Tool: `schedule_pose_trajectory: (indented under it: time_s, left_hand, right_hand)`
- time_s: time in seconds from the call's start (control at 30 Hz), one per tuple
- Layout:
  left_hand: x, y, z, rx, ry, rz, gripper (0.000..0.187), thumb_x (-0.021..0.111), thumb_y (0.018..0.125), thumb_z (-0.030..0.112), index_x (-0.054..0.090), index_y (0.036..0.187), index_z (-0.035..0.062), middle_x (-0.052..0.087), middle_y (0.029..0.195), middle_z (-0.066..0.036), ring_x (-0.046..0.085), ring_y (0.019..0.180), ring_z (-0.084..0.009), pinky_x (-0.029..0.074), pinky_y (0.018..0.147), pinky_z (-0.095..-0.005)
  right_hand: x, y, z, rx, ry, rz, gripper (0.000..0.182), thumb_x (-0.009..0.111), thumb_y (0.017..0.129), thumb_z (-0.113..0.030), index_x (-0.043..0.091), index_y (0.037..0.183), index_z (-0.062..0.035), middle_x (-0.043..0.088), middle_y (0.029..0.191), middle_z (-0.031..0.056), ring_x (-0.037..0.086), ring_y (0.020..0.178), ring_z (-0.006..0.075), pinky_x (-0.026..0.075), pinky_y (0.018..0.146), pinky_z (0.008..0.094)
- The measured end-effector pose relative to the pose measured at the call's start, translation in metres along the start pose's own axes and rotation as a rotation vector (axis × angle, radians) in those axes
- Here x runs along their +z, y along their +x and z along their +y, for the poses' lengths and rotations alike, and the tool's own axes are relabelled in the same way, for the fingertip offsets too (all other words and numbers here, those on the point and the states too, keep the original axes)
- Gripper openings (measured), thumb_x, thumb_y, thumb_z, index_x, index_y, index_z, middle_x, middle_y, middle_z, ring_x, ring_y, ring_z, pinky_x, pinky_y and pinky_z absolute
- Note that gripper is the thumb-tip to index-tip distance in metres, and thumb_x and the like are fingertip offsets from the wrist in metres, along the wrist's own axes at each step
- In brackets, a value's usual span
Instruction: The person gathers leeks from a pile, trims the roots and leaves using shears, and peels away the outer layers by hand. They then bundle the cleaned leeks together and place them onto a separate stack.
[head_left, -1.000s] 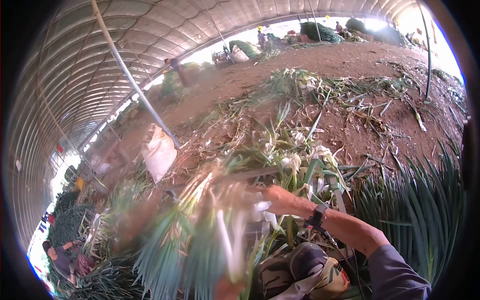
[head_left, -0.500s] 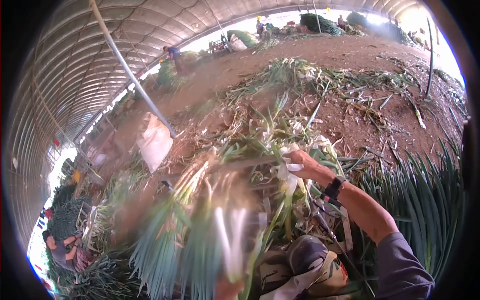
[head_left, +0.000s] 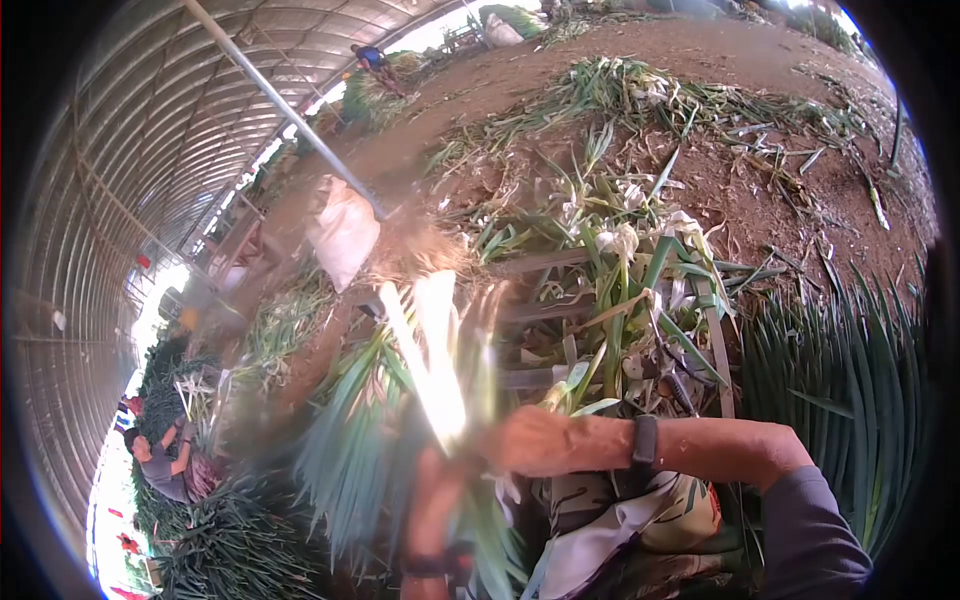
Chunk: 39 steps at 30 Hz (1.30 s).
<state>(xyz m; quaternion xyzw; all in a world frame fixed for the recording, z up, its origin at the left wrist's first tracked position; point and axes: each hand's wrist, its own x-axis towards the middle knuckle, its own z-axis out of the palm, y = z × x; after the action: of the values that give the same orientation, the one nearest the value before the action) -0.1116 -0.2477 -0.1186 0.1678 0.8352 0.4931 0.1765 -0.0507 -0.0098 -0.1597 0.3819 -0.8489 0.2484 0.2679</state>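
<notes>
In my left hand [head_left: 432, 485], low in the head view and blurred, are a few long green onions [head_left: 436, 370], white stalks pointing up and away with brown roots at the far end. Right beside it, my right hand [head_left: 530, 440] reaches in from the right against the stalks. Its fingers are smeared by motion, so their grip does not show. More green onions [head_left: 350, 420] lie to the left of the hands, green leaves toward me. Peeled leaves and scraps [head_left: 625, 250] heap over a slatted frame just ahead.
A thick stand of green onion leaves [head_left: 835, 400] is on my right. A pale sack [head_left: 345, 235] stands near a slanted metal pole [head_left: 290, 110]. Another person [head_left: 165, 465] works at lower left, and one more [head_left: 372, 62] bends farther back. Leaf waste [head_left: 640, 95] covers some soil.
My right hand has come from the leaf scraps down and left to the onions by my left hand. The held onions have moved up into clearer view, and the camera view has shifted.
</notes>
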Motion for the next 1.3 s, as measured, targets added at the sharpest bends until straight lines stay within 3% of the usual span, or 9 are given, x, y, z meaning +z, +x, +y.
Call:
schedule_pose_trajectory:
  time_s: [0.23,0.33,0.43,0.67,0.8,0.97,1.03,1.23,1.3]
  left_hand:
    - [-0.050,-0.018,0.032,0.092,-0.414,0.239,0.032,0.069,0.083,0.016,0.059,0.110,0.0011,0.063,0.087,-0.009,0.063,0.071,-0.0191,0.056,0.062,-0.0352]
    - [-0.072,-0.030,0.038,0.128,-0.718,0.161,0.036,0.069,0.082,0.020,0.054,0.111,0.0046,0.054,0.079,-0.007,0.054,0.062,-0.0202,0.049,0.068,-0.0401]
    - [-0.070,-0.032,0.038,0.153,-0.731,0.146,0.037,0.069,0.082,0.023,0.053,0.111,0.0048,0.055,0.079,-0.007,0.054,0.062,-0.0209,0.047,0.072,-0.0413]
    - [-0.052,-0.036,0.051,0.361,-0.833,-0.090,0.040,0.072,0.081,0.024,0.054,0.112,0.0069,0.055,0.078,-0.007,0.055,0.057,-0.0207,0.049,0.065,-0.0410]
    - [-0.096,-0.054,0.048,0.410,-0.821,0.046,0.041,0.072,0.084,0.029,0.053,0.114,0.0079,0.055,0.081,-0.005,0.054,0.058,-0.0186,0.049,0.061,-0.0379]
    - [-0.154,-0.054,0.033,0.373,-0.721,0.350,0.034,0.069,0.091,0.023,0.054,0.116,0.0064,0.054,0.085,-0.005,0.053,0.064,-0.0166,0.046,0.059,-0.0340]
    - [-0.158,-0.051,0.044,0.284,-0.591,0.492,0.029,0.068,0.092,0.019,0.055,0.112,0.0036,0.056,0.086,-0.007,0.054,0.064,-0.0172,0.047,0.056,-0.0332]
    - [-0.159,-0.014,0.040,0.165,-0.065,0.503,0.036,0.071,0.088,0.024,0.057,0.105,-0.0049,0.061,0.072,-0.008,0.061,0.059,-0.0164,0.052,0.051,-0.0294]
    - [-0.153,0.002,0.028,0.174,0.150,0.482,0.037,0.071,0.088,0.024,0.058,0.106,-0.0056,0.063,0.076,-0.010,0.063,0.061,-0.0190,0.054,0.054,-0.0329]
  right_hand:
    - [-0.032,-0.022,0.035,0.246,-0.510,-0.416,0.017,0.070,0.073,-0.012,0.063,0.089,-0.0114,0.056,0.091,0.0037,0.063,0.073,0.0197,0.049,0.063,0.0362]
    - [-0.060,-0.004,0.039,0.232,-0.218,-0.170,0.018,0.071,0.081,-0.020,0.065,0.092,-0.0070,0.063,0.069,0.0047,0.063,0.060,0.0247,0.048,0.047,0.0352]
    - [-0.046,0.035,0.006,0.302,-0.104,-0.409,0.012,0.066,0.078,-0.011,0.064,0.090,-0.0112,0.061,0.092,0.0058,0.064,0.072,0.0243,0.051,0.061,0.0409]
    - [0.028,0.040,0.004,-0.059,-0.105,0.055,0.023,0.069,0.082,-0.026,0.067,0.088,-0.0043,0.060,0.073,0.0111,0.065,0.071,0.0275,0.052,0.058,0.0427]
    - [-0.034,0.010,0.092,0.546,-0.351,-0.340,0.020,0.068,0.084,-0.031,0.073,0.088,-0.0114,0.069,0.084,0.0082,0.068,0.077,0.0241,0.059,0.069,0.0355]
    - [-0.157,0.016,0.160,1.189,-0.371,0.223,0.018,0.063,0.088,-0.013,0.070,0.100,-0.0013,0.069,0.090,0.0155,0.069,0.080,0.0290,0.059,0.076,0.0420]
    - [-0.197,0.028,0.153,0.981,-0.079,0.683,0.033,0.071,0.086,-0.012,0.065,0.116,-0.0018,0.066,0.089,0.0159,0.067,0.072,0.0250,0.058,0.064,0.0355]
    - [-0.179,-0.002,0.133,0.609,-0.922,-0.433,0.064,0.068,0.082,-0.003,0.047,0.142,0.0020,0.064,0.077,0.0066,0.066,0.071,0.0221,0.053,0.064,0.0367]
    - [-0.166,-0.009,0.122,0.449,-0.921,-0.490,0.067,0.068,0.080,-0.003,0.047,0.144,0.0006,0.064,0.077,0.0037,0.063,0.066,0.0188,0.050,0.059,0.0347]
